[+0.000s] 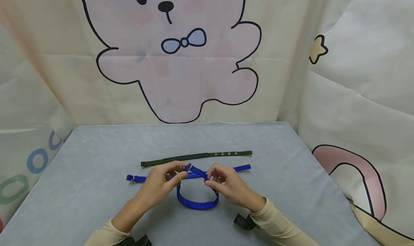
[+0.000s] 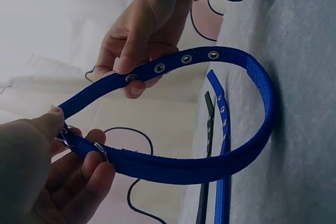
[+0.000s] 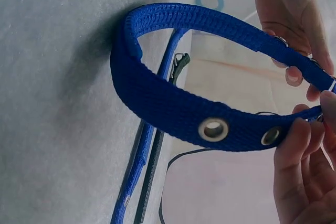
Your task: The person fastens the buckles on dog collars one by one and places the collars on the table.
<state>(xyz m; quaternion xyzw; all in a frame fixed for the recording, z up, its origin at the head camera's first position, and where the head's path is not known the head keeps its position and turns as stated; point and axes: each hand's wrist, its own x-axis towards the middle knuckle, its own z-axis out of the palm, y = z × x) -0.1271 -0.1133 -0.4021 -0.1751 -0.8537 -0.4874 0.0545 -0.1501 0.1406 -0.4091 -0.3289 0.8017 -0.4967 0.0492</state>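
Note:
Both hands hold a blue collar (image 1: 198, 205), bent into a loop that hangs over the table. My left hand (image 1: 160, 180) pinches its buckle end between thumb and fingers; a metal ring (image 2: 101, 151) shows beside the fingertips in the left wrist view. With thumb and fingers, my right hand (image 1: 231, 185) grips the strap on the side with the metal eyelets (image 3: 213, 129). The strap's end lies at the buckle by the left thumb. How far it passes through the buckle I cannot tell.
Behind the hands a second blue collar (image 1: 242, 168) lies flat on the grey-covered table (image 1: 97, 159). Farther back a dark green collar (image 1: 194, 156) lies roughly parallel to it. Printed curtains (image 1: 278, 95) stand at the back and sides.

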